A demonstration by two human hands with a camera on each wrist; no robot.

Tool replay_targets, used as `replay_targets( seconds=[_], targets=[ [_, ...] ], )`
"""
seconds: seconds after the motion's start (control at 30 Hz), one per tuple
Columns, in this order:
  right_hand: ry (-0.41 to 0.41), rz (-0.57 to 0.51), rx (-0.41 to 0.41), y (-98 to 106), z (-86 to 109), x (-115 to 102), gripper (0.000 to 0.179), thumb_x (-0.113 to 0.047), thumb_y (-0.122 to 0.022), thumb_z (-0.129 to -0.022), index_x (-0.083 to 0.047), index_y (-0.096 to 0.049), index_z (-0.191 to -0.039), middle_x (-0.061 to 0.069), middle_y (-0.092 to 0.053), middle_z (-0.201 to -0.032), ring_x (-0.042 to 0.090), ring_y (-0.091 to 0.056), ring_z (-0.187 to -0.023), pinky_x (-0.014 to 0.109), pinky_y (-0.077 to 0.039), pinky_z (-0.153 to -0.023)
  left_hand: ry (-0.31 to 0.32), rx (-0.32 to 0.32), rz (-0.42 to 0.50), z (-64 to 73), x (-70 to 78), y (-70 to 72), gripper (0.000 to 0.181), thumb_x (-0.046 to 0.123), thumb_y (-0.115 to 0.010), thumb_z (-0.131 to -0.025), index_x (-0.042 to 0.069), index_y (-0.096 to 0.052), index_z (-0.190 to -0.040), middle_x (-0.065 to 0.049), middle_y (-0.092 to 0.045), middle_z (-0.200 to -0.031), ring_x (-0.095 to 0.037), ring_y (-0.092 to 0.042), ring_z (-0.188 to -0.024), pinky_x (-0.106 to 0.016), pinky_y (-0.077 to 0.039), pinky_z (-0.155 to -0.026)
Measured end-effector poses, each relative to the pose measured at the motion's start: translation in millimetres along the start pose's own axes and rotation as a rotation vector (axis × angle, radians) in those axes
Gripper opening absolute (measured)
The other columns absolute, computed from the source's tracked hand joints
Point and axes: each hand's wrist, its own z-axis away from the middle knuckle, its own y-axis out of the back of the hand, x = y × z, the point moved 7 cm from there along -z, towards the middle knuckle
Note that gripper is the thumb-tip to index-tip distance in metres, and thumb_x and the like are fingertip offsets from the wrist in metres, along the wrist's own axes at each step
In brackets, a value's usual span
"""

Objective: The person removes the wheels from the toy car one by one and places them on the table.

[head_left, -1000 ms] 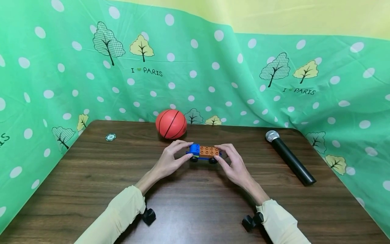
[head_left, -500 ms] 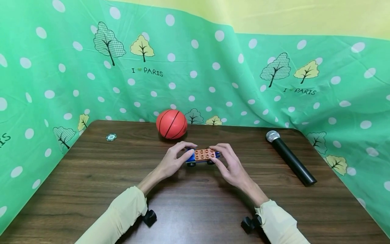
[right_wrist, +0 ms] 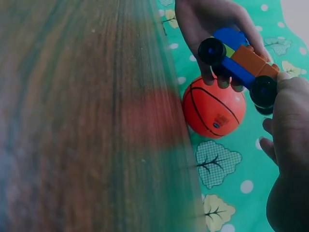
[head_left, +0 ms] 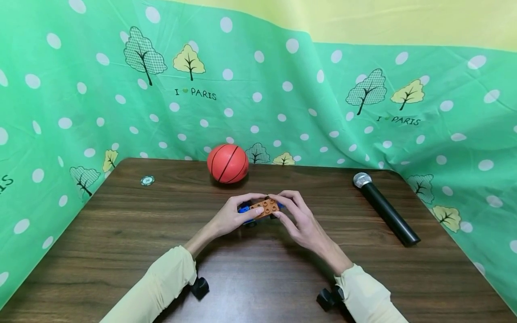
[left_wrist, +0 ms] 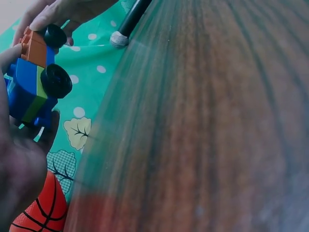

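Note:
A toy car of building blocks (head_left: 269, 206) has a blue cab, orange studded bricks behind it and black wheels. My left hand (head_left: 227, 219) grips the cab end, its thumb lying over the orange bricks and its fingers on the far side. At the other end my right hand (head_left: 304, 225) pinches the car between thumb and fingers. In the left wrist view the blue block (left_wrist: 25, 87) with a lime strip shows beside a black wheel (left_wrist: 56, 80). The right wrist view shows the orange bricks (right_wrist: 249, 61) and wheels hanging free against the curtain.
A red basketball (head_left: 228, 163) sits at the table's back edge, behind the hands. To the right lies a black microphone (head_left: 387, 211) with a silver head. A poker chip (head_left: 147, 181) lies at the back left. Green dotted curtain (head_left: 258, 98) surrounds the wooden table (head_left: 258, 278).
The car has shifted left and turned, its cab end coming closer to me. My left thumb has slid from the cab onto the orange bricks. My right hand has followed slightly leftward.

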Motion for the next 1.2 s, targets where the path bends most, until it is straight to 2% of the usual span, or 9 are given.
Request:
replay_targets(
  seconds=[0.13,0.27,0.47,0.57,0.67,0.87,0.97,1.07,1.2],
  targets=[
    [-0.029,0.001,0.02,-0.3,-0.1,2.4,0.044,-0.031,-0.054,-0.109,-0.007,-0.057,-0.145,0.013,-0.053,-0.129,0.024,-0.058,-0.11,0.029,-0.048,-0.092,-0.01,0.03,0.046,0.5,0.7,1.2,0.046,0.024,-0.067,-0.101,0.01,-0.06,-0.145,-0.006,-0.068,-0.124,-0.02,-0.062,-0.112,-0.038,-0.05,-0.096],
    [-0.067,-0.015,0.068,-0.7,-0.2,6.8,0.045,-0.024,-0.06,-0.107,-0.003,-0.052,-0.146,0.014,-0.057,-0.127,0.025,-0.059,-0.105,0.029,-0.05,-0.088,-0.014,0.045,0.087,0.3,1.3,-1.6,0.051,0.017,-0.067,-0.1,0.008,-0.054,-0.148,-0.008,-0.068,-0.114,-0.021,-0.064,-0.102,-0.035,-0.052,-0.088],
    [-0.158,-0.001,0.146,-4.1,0.8,13.7,0.044,-0.008,-0.069,-0.1,-0.002,-0.054,-0.141,0.011,-0.062,-0.112,0.025,-0.06,-0.101,0.039,-0.052,-0.081,-0.017,0.049,0.24,-0.1,2.6,-7.6,0.065,0.005,-0.065,-0.1,0.006,-0.037,-0.158,-0.013,-0.064,-0.109,-0.023,-0.067,-0.092,-0.031,-0.055,-0.084],
    [-0.203,-0.054,0.163,-6.9,0.2,15.5,0.042,0.003,-0.068,-0.097,-0.002,-0.056,-0.137,0.011,-0.063,-0.11,0.025,-0.061,-0.098,0.042,-0.053,-0.078,-0.014,0.053,0.285,0.3,3.1,-9.1,0.069,0.004,-0.066,-0.099,0.004,-0.033,-0.159,-0.013,-0.063,-0.11,-0.023,-0.068,-0.093,-0.031,-0.057,-0.083],
    [-0.261,-0.116,0.159,-12.1,-0.2,16.3,0.036,0.006,-0.063,-0.099,-0.001,-0.059,-0.133,0.011,-0.065,-0.109,0.024,-0.062,-0.094,0.039,-0.054,-0.076,-0.006,0.051,0.309,0.7,3.2,-11.0,0.071,0.004,-0.067,-0.098,0.004,-0.032,-0.16,-0.015,-0.062,-0.116,-0.023,-0.068,-0.095,-0.032,-0.057,-0.084],
    [-0.407,-0.281,0.148,-25.6,1.2,18.7,0.025,-0.002,-0.05,-0.108,-0.002,-0.059,-0.132,0.011,-0.064,-0.107,0.027,-0.059,-0.092,0.032,-0.051,-0.078,-0.007,0.047,0.341,1.7,3.1,-14.7,0.059,0.0,-0.067,-0.096,0.001,-0.043,-0.15,-0.018,-0.06,-0.121,-0.022,-0.067,-0.089,-0.032,-0.058,-0.08],
    [-0.451,-0.368,0.175,-30.8,1.6,21.0,0.023,-0.005,-0.047,-0.11,-0.001,-0.058,-0.13,0.011,-0.063,-0.107,0.025,-0.058,-0.091,0.034,-0.05,-0.077,0.001,0.055,0.349,1.6,2.9,-15.5,0.055,-0.002,-0.067,-0.096,-0.003,-0.043,-0.145,-0.021,-0.06,-0.124,-0.022,-0.068,-0.095,-0.034,-0.059,-0.081],
    [-0.476,-0.404,0.212,-34.1,1.5,22.6,0.021,-0.006,-0.048,-0.11,0.001,-0.059,-0.127,0.012,-0.062,-0.107,0.02,-0.057,-0.092,0.035,-0.05,-0.077,0.013,0.063,0.356,1.4,2.3,-16.2,0.054,-0.003,-0.066,-0.096,-0.003,-0.043,-0.144,-0.024,-0.06,-0.127,-0.025,-0.068,-0.102,-0.036,-0.059,-0.085],
    [-0.491,-0.434,0.248,-37.1,1.6,22.6,0.019,-0.006,-0.05,-0.109,0.0,-0.059,-0.124,0.009,-0.06,-0.104,0.019,-0.057,-0.091,0.028,-0.047,-0.077,0.022,0.073,0.356,1.4,1.0,-16.9,0.053,0.0,-0.068,-0.096,-0.002,-0.044,-0.142,-0.024,-0.064,-0.124,-0.026,-0.069,-0.104,-0.037,-0.059,-0.087]
  ],
)
